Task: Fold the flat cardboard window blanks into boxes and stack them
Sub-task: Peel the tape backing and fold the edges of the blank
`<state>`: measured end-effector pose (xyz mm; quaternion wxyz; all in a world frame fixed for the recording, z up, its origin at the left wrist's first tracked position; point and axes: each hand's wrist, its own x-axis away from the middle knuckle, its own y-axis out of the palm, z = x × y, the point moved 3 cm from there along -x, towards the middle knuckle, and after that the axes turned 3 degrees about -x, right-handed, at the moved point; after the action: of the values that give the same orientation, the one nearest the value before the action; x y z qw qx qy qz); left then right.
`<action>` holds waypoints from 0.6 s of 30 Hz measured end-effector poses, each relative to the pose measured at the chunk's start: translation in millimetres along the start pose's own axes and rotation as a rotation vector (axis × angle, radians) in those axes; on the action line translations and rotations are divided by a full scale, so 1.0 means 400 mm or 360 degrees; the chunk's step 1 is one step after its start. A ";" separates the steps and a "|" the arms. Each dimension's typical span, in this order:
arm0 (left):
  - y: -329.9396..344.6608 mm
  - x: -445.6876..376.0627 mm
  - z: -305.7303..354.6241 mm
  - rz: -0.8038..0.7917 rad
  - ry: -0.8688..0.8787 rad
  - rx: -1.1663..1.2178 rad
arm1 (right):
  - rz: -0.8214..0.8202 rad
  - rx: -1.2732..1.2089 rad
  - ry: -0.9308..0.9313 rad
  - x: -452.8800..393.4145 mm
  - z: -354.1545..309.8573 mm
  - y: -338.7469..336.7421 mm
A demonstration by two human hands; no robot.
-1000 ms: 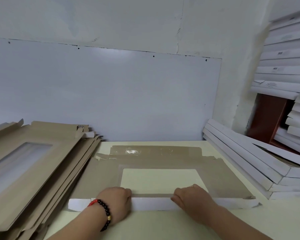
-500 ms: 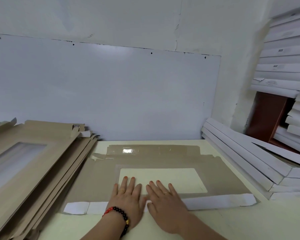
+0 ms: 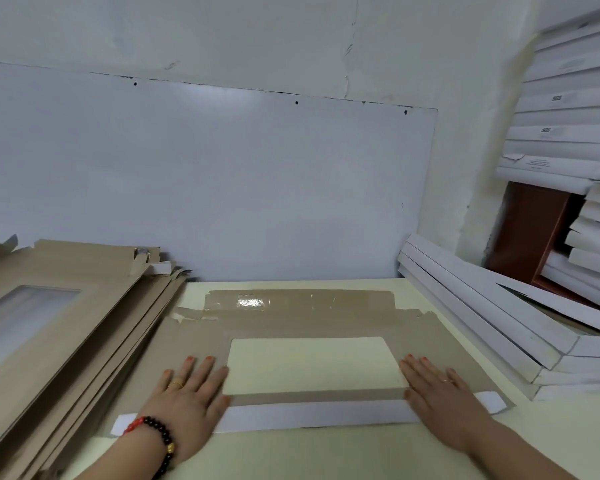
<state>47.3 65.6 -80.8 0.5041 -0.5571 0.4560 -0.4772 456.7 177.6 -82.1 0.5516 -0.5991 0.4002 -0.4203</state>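
A brown cardboard window blank (image 3: pixel 312 322) lies flat on the cream table (image 3: pixel 326 452), brown side up, with a rectangular window in its middle. Its near white flap (image 3: pixel 319 415) is folded over onto it. My left hand (image 3: pixel 184 403), wearing a bead bracelet, presses flat on the flap left of the window. On the flap's right end, my right hand (image 3: pixel 444 403) presses flat with straight fingers. A glossy strip (image 3: pixel 298 301) runs along the blank's far edge.
A leaning pile of flat brown blanks (image 3: pixel 59 327) fills the left side. Folded white boxes (image 3: pixel 492 327) lean at the right of the table, and more white boxes (image 3: pixel 565 133) are stacked high at the far right. A grey panel covers the wall behind.
My hands gripped the near flap's edge, then lay flat side by side at its middle. They have now slid apart to the flap's left and right ends.
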 end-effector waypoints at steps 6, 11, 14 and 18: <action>-0.001 0.014 -0.105 0.0033 -0.0047 0.0031 | 0.0003 0.0036 0.0062 0.025 0.069 -0.017; -0.010 0.034 -0.158 0.0051 -0.0074 0.0125 | 0.0056 -0.0094 0.0023 0.057 0.099 -0.041; -0.021 0.041 -0.155 0.0097 -0.0064 0.0145 | 0.0137 -0.0316 -0.0074 0.102 0.096 -0.068; -0.081 0.073 -0.119 0.0288 0.0206 -0.0074 | 0.0453 -0.0461 -0.0072 0.176 0.112 -0.101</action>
<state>4.7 33.0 -44.9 0.5016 -0.4932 0.5469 -0.4540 522.5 128.5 -39.1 0.5223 -0.6189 0.5246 -0.2624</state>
